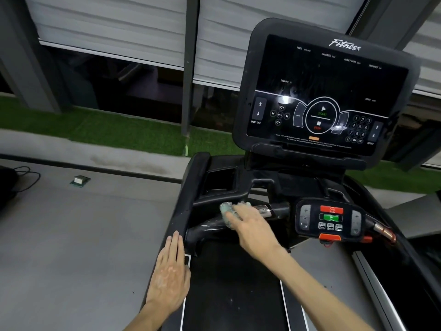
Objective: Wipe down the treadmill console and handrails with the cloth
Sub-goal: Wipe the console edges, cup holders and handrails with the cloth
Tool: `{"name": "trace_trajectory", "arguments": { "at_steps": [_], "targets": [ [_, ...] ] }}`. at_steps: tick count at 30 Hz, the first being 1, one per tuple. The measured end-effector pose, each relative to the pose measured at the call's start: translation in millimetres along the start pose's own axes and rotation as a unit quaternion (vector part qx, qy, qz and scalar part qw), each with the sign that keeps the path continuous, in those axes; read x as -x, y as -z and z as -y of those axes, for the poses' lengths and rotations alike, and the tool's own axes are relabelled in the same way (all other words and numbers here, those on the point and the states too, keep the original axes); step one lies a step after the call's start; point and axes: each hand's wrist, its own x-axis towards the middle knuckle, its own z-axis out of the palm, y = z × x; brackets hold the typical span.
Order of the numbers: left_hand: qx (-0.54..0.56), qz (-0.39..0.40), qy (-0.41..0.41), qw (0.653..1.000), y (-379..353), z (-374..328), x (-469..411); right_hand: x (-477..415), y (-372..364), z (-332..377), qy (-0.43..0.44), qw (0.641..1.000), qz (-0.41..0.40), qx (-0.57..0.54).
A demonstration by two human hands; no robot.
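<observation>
With the right hand pressing the cloth under nearly straight fingers onto the near handrail, and the left hand flat and empty on the left rail, an overlong rightward stroke risked pressing the button pad.

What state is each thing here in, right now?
Console screen, dark, no readings showing.
Cloth, pressed on the front handlebar, blurred.
Right hand, pressing the cloth.
Left hand, flat against the left side rail.
Window blinds, partly raised.
</observation>
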Motion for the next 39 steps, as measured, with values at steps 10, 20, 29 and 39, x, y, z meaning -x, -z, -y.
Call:
{"name": "trace_trajectory", "arguments": {
  "at_steps": [10,20,29,39],
  "targets": [
    [0.010,-0.013,0.008,1.000,-1,-2,0,-11,8,-13,-0.146,0.987,0.041,0.061],
    [0.042,-0.011,0.013,0.999,0,-2,2,-7,12,-6,-0.135,0.988,0.045,0.067],
    [0.024,0.000,0.018,1.000,-3,-1,3,-23,-26,96,0.048,0.990,0.115,0.063],
    [0.040,0.005,0.029,0.999,-6,-2,4,5,-19,60,-0.013,0.994,0.082,0.074]
  ]
}}
